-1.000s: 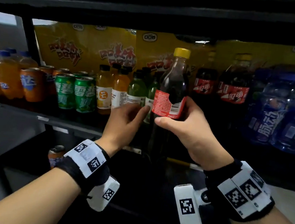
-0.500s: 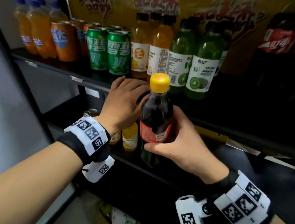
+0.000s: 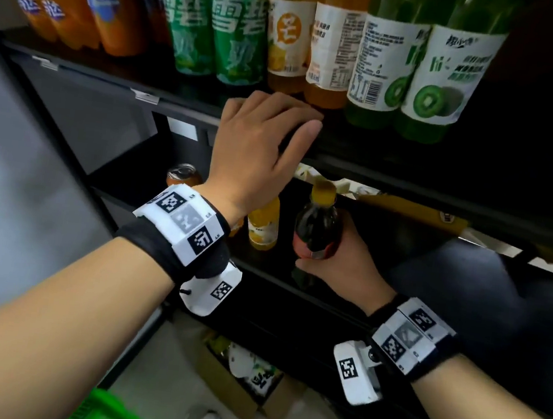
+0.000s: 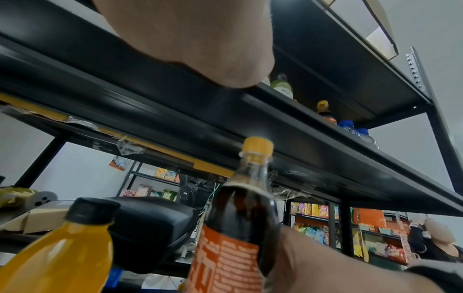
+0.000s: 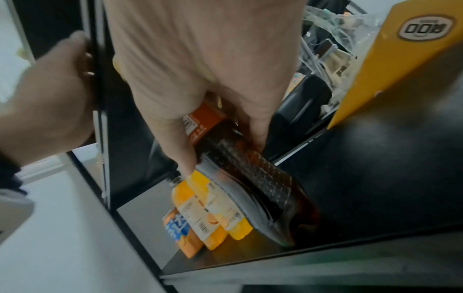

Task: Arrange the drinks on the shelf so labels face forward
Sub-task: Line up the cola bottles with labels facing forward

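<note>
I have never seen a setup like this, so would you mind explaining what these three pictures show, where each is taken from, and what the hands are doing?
There is no machine here: a person wears three cameras, one on the head and one on each wrist, on the white tagged bands.

The head view looks down at a black drinks rack. The right hand grips a dark cola bottle with a yellow cap, low on the lower shelf, beside small orange juice bottles. The left hand rests on the front edge of the upper shelf, which carries orange soda, green cans, juice and kiwi drink bottles.

The left wrist view looks up from below: the cola bottle with its orange label, and the shelf's underside. The right wrist view looks along the fingers gripping the bottle; whether its base touches the shelf is unclear.
</note>
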